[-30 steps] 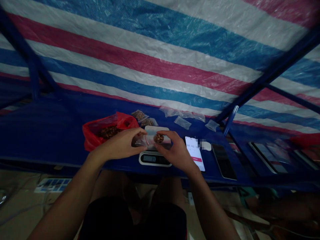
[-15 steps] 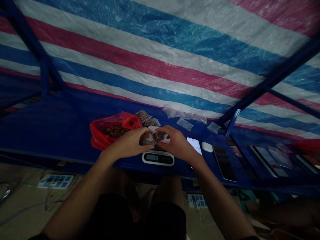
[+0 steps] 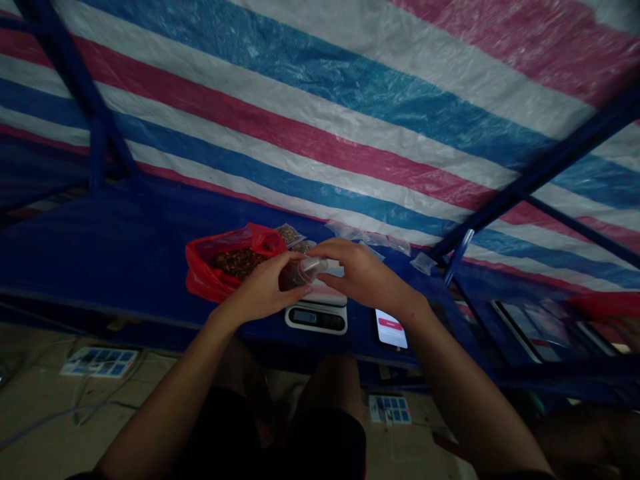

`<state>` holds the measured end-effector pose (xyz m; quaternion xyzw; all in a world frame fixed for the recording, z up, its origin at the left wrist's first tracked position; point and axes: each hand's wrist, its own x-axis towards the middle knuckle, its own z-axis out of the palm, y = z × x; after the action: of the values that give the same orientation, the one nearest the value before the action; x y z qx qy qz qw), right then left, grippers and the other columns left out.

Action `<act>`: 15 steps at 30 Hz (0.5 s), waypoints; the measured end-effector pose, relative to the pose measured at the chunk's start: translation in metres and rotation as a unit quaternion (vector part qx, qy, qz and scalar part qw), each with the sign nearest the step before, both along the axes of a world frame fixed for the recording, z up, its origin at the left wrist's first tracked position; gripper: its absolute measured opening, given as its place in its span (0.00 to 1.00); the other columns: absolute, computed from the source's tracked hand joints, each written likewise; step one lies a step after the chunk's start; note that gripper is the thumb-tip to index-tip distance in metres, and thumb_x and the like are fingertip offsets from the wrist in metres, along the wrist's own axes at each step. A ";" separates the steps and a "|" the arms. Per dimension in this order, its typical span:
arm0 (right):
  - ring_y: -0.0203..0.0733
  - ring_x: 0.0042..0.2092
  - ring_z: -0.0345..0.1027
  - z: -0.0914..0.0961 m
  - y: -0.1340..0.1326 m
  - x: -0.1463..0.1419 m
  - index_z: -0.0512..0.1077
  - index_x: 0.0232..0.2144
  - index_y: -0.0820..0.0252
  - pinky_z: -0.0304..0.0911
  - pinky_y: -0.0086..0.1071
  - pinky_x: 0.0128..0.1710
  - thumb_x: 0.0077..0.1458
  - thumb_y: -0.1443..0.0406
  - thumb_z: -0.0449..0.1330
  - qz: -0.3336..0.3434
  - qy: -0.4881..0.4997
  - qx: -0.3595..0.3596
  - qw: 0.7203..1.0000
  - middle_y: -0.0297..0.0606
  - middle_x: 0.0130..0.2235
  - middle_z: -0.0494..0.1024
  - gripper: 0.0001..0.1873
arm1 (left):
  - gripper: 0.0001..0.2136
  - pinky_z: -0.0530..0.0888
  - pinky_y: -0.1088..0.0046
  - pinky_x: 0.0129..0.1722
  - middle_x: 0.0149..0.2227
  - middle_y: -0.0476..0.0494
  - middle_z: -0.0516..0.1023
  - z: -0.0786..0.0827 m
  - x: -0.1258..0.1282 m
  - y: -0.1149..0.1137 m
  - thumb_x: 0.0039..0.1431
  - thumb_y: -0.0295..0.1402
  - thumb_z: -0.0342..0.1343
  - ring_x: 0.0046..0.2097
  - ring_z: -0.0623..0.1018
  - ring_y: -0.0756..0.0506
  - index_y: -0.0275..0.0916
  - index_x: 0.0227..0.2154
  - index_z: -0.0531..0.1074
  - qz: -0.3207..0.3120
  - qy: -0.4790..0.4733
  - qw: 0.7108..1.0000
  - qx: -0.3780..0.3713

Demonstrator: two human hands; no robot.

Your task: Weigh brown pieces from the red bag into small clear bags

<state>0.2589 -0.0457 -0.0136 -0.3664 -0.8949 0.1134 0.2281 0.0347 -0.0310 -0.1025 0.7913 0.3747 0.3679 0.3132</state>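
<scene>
Above the kitchen scale point(image 3: 317, 319), a small clear plastic bag point(image 3: 311, 268) with dark brown contents is between my two hands. My left hand point(image 3: 263, 285) is closed around its left side, thumb in front and fingers behind. At the bag's right end, my right hand point(image 3: 357, 272) pinches with thumb and fingers; the fingertips are partly hidden. Digits on the scale's display are too blurred to read. Left of the scale, an open red plastic bag point(image 3: 200, 270) holds loose brown dried pieces point(image 3: 237, 262). Two filled clear bags point(image 3: 289, 234) lie behind my hands.
Several flat clear bags point(image 3: 395, 242) lie along the back of the blue table point(image 3: 100, 253). A lit phone point(image 3: 391, 330) is beside my right wrist. More devices point(image 3: 517, 331) lie at right. A striped tarp point(image 3: 300, 133) and blue metal posts point(image 3: 457, 257) stand behind.
The bag has turned between my hands, its clear end now facing right. My right hand has shifted slightly right and up, covering the earbud case. The phone screen has changed.
</scene>
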 end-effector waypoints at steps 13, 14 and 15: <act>0.46 0.49 0.77 -0.026 0.004 0.015 0.70 0.62 0.55 0.73 0.43 0.52 0.57 0.70 0.64 -0.080 0.080 -0.018 0.993 0.45 0.54 0.79 0.30 | 0.23 0.74 0.57 0.59 0.57 0.35 0.77 -0.019 -0.008 -0.011 0.65 0.40 0.61 0.57 0.79 0.37 0.40 0.60 0.67 -0.002 -0.128 0.992 -0.006; 0.47 0.49 0.77 -0.036 0.005 0.018 0.72 0.59 0.56 0.72 0.44 0.52 0.57 0.70 0.63 -0.091 0.086 -0.028 0.992 0.44 0.53 0.80 0.27 | 0.23 0.73 0.57 0.60 0.57 0.35 0.77 -0.022 -0.010 -0.014 0.66 0.40 0.60 0.58 0.78 0.37 0.39 0.61 0.67 0.003 -0.135 0.991 -0.012; 0.48 0.49 0.77 -0.046 0.006 0.022 0.73 0.56 0.56 0.72 0.44 0.52 0.56 0.69 0.64 -0.100 0.085 -0.042 0.990 0.43 0.51 0.81 0.24 | 0.22 0.72 0.57 0.60 0.57 0.35 0.76 -0.026 -0.011 -0.016 0.67 0.40 0.59 0.58 0.77 0.37 0.39 0.60 0.66 0.010 -0.138 0.990 -0.016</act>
<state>0.2808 -0.0399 -0.0591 -0.4521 -0.8257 0.1581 0.2981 0.0233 -0.0472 -0.1281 0.7240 0.3418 0.4706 0.3708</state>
